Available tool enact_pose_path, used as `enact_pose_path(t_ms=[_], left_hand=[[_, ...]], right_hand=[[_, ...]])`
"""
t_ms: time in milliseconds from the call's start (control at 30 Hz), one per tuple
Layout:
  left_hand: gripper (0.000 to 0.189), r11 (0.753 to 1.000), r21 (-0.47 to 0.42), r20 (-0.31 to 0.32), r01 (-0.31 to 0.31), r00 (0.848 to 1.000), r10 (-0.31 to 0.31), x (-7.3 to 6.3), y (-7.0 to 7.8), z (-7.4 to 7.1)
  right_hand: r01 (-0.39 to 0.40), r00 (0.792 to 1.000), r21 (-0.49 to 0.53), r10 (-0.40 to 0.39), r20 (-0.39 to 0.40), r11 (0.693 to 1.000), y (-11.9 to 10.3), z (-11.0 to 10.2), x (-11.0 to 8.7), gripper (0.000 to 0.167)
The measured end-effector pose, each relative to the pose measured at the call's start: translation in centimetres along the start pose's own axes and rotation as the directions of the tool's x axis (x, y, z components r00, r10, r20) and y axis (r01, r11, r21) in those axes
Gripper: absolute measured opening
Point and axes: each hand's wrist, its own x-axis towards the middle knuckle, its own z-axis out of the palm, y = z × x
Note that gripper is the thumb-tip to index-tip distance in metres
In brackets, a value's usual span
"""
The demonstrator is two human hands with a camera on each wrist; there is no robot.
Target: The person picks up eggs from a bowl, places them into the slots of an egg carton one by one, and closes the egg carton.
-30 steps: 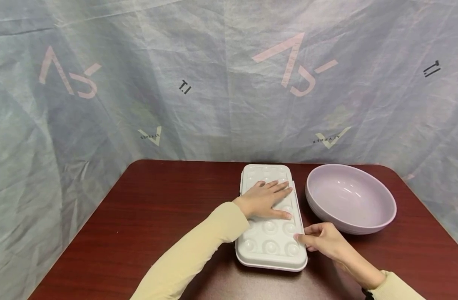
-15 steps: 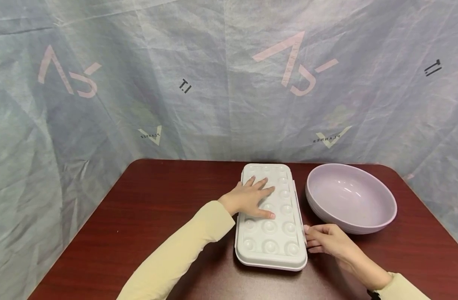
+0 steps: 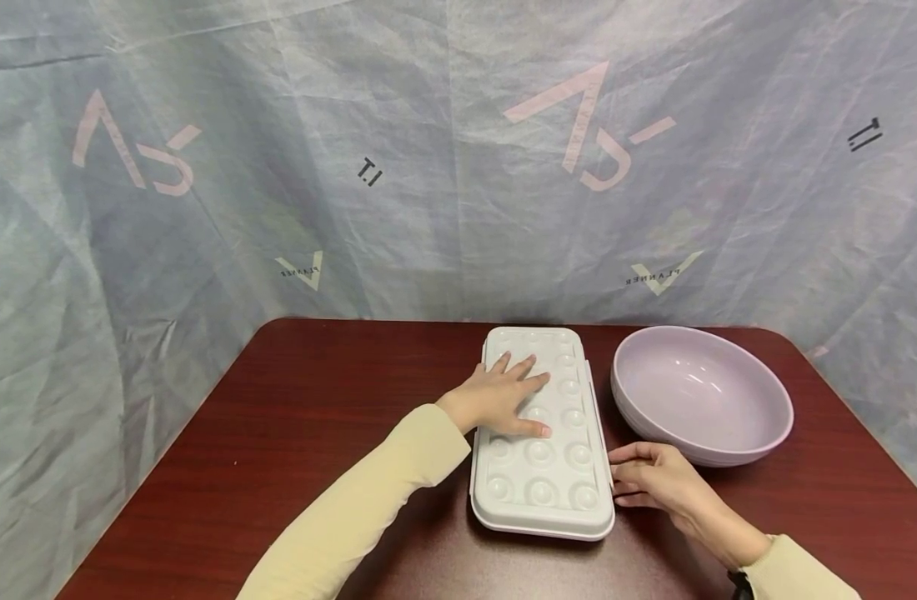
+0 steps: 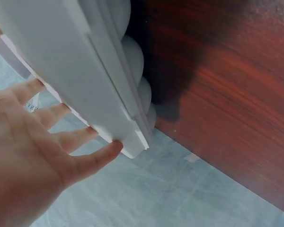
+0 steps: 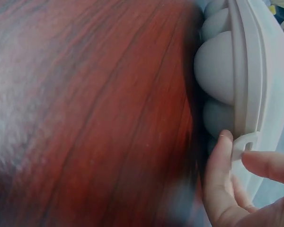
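Observation:
A long white egg box point(image 3: 522, 521), its lid marked with rows of round bumps, lies lengthwise on the table. My left hand point(image 3: 499, 404) rests on the lid with its fingers spread and straight; in the left wrist view the fingertips point(image 4: 114, 145) meet the lid's top. At the box's right side, my right hand point(image 3: 657, 479) has its fingers bent at the edge. The right wrist view shows thumb and forefinger pinching a small white side latch point(image 5: 250, 139) at the lid seam. Rounded cups point(image 5: 215, 66) bulge out under the rim.
A large pale purple bowl point(image 3: 702, 387) stands just right of the box, close beyond my right hand. The dark red wooden table point(image 3: 338, 392) has rounded back corners. Behind it hangs a grey printed cloth point(image 3: 428, 125).
My left hand has slid left on the lid. My right thumb has come off the lid's top and down to the side edge. Box and bowl have stayed in place.

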Motion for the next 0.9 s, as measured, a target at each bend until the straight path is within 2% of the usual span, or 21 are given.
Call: enact_pose_path(t_ms=[167,333,433,600,733,833,900], left_hand=[[0.083,1.000,0.003,-0.010,-0.003,1.000,0.003,0.0,0.0,0.2],[0.084,1.000,0.002,-0.023,-0.007,1.000,0.007,0.1,-0.2,0.5],[0.083,1.000,0.008,-0.043,-0.015,0.999,0.015,0.0,-0.4,0.6],[0.084,0.997,0.063,-0.098,-0.046,0.994,0.052,0.1,-0.8,1.5],[0.084,0.994,0.092,-0.125,-0.052,0.990,0.063,0.3,-0.9,2.2],[0.084,0.994,0.096,-0.131,-0.049,0.989,0.061,0.4,-0.9,2.3],[0.084,0.994,0.097,-0.136,-0.052,0.989,0.065,0.3,-0.9,2.3]], right_hand=[[0.009,1.000,-0.021,-0.009,-0.003,1.000,-0.2,-0.1,-0.1,0.031],[0.040,0.997,-0.072,-0.035,0.068,0.997,-0.9,0.0,-0.6,0.043],[0.071,0.995,-0.126,-0.061,0.079,0.989,-1.3,0.4,-1.0,0.050],[0.099,0.995,-0.233,-0.099,0.010,0.967,-1.9,1.2,-1.2,0.054],[0.083,0.991,-0.319,-0.111,-0.070,0.944,-2.2,1.7,-1.2,0.054],[0.079,0.988,-0.377,-0.122,-0.090,0.923,-2.2,1.7,-1.1,0.051],[0.065,0.989,-0.378,-0.110,-0.097,0.923,-2.3,1.7,-1.1,0.050]])
